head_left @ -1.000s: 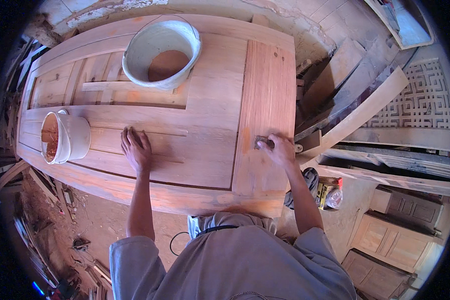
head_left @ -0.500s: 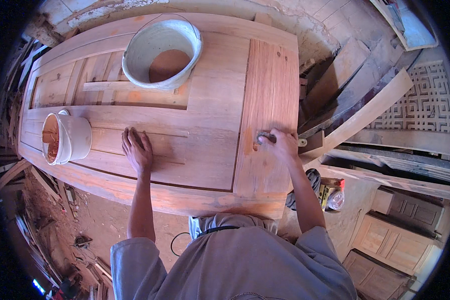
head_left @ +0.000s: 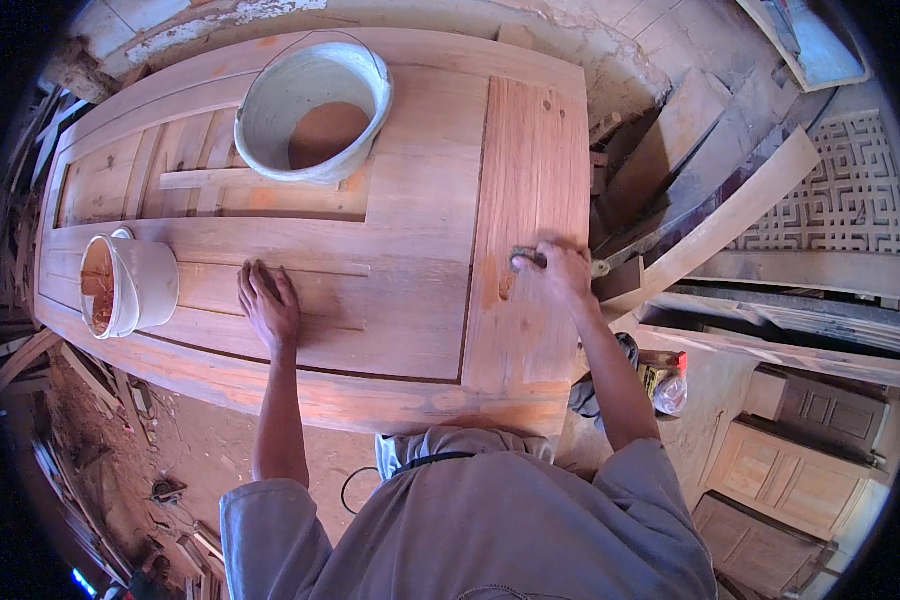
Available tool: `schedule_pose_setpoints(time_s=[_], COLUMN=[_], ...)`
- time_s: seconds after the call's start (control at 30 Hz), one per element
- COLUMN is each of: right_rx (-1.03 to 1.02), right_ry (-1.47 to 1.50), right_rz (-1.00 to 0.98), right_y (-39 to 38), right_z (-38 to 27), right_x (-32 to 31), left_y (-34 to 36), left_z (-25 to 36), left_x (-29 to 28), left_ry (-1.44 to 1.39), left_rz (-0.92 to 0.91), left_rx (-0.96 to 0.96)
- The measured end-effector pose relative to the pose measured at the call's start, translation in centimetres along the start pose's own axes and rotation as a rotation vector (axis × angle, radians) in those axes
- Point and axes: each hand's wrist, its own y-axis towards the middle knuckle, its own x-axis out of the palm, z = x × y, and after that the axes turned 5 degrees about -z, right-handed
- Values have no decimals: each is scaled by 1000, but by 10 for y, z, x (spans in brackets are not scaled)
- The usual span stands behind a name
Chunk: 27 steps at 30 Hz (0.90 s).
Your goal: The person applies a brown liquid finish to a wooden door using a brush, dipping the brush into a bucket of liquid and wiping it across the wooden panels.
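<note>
A large unfinished wooden panel door (head_left: 420, 250) lies flat in front of me. My left hand (head_left: 268, 305) rests on its middle, fingers apart, holding nothing. My right hand (head_left: 560, 270) grips a scraper (head_left: 520, 258) with a dark blade and a pale, holed handle end, on the board along the door's right end, beside orange filler smudges (head_left: 503, 290). A grey bucket (head_left: 260, 140) with reddish powder in its bottom stands on the far side of the door. Left of my left hand stands a smaller white bucket (head_left: 150, 285) with orange-brown filler inside.
Leaning boards (head_left: 725, 215) and a pale lattice panel (head_left: 830, 180) are at the right. Panel doors (head_left: 780, 470) stand lower right, near a bundle of bags and boxes (head_left: 660, 385). Scrap wood (head_left: 100, 380) lies at the left. A black cable (head_left: 355, 472) is on the floor.
Over the last second my right hand with the scraper has moved up the board, away from me. My left hand stays nearly where it was; the view has shifted slightly.
</note>
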Motion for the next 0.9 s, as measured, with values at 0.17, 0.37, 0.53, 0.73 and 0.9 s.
schedule_pose_setpoints(time_s=[0.17, 0.37, 0.53, 0.73, 0.9], right_rx=[-14, -45, -16, -60, 110], right_ry=[92, -42, 36, 9, 12], right_rz=[-78, -75, -143, -76, -147], right_y=[14, 24, 41, 40, 40], right_z=[6, -1, 19, 0, 2], right_x=[-15, -12, -21, -13, -39], left_y=[1, 1, 1, 0, 0], left_z=[1, 4, -2, 3, 0], left_x=[0, -3, 3, -1, -1], left_ry=[17, 4, 41, 8, 13], left_rz=[12, 3, 13, -4, -12], left_rx=[11, 14, 22, 10, -4])
